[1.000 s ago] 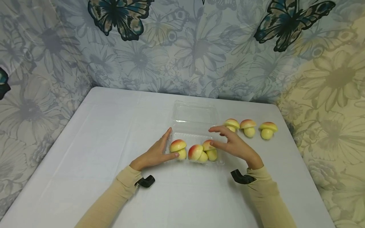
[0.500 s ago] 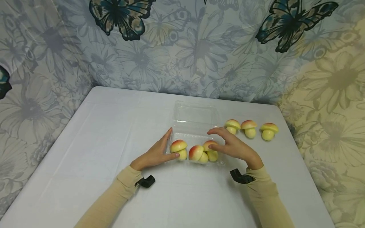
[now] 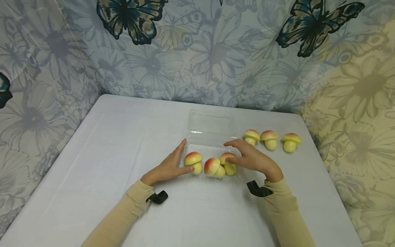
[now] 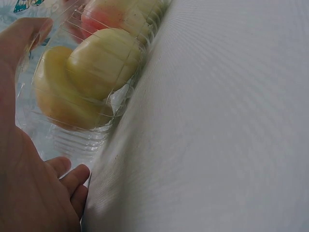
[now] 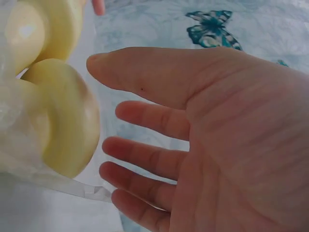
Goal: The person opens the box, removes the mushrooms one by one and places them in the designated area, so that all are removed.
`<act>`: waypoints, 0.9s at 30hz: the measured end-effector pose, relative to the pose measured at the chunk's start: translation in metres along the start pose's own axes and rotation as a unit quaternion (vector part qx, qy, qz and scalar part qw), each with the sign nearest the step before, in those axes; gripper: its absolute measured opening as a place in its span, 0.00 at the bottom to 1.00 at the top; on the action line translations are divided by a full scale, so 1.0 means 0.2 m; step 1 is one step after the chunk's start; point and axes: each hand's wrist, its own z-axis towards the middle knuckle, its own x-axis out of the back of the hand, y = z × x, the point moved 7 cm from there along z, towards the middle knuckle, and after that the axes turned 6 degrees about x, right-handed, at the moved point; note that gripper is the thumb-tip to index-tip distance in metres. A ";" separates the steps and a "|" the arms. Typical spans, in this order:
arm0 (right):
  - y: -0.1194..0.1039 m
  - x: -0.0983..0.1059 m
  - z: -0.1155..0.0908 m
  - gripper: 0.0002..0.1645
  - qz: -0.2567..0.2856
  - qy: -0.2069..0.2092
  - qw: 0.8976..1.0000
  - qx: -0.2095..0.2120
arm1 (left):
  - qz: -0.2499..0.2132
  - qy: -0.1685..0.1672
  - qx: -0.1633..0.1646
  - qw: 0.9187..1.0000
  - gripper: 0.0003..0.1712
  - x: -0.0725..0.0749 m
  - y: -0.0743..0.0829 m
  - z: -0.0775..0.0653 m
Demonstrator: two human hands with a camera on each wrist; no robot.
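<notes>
A clear plastic clamshell box [image 3: 202, 145] lies open on the table, its lid [image 3: 211, 122] folded back away from the person. Along its near side sit 3 yellow toy mushrooms with reddish caps: a left one [image 3: 192, 158], a middle one [image 3: 212, 166] and a right one [image 3: 229, 168]. My left hand [image 3: 166, 167] rests at the box's left side with fingers extended along the wall and the thumb stretched by the left mushroom. At the other end, my right hand [image 3: 255, 158] spreads over the box's right side, thumb beside the right mushroom's cap [image 5: 79, 116]; it grips nothing.
On the white-covered table [image 3: 123, 137], 3 more toy mushrooms stand in a row right of the box: a near-box one [image 3: 251, 134], a middle one [image 3: 269, 139] and a far right one [image 3: 290, 142]. Behind the table rises a wall with butterfly pictures [image 3: 318, 25].
My right hand has shifted slightly left over the box, its wrist and forearm drifting left too. The left hand, box and mushrooms keep their places.
</notes>
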 end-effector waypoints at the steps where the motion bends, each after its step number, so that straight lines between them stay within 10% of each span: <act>1: 0.00 0.00 0.00 0.32 -0.002 0.002 1.000 0.000 | -0.001 0.000 0.001 1.000 0.65 0.00 0.00 0.00; 27: 0.02 -0.11 0.03 0.31 -0.069 -0.034 0.997 -0.013 | -0.001 0.006 -0.003 1.000 0.64 0.00 0.01 0.00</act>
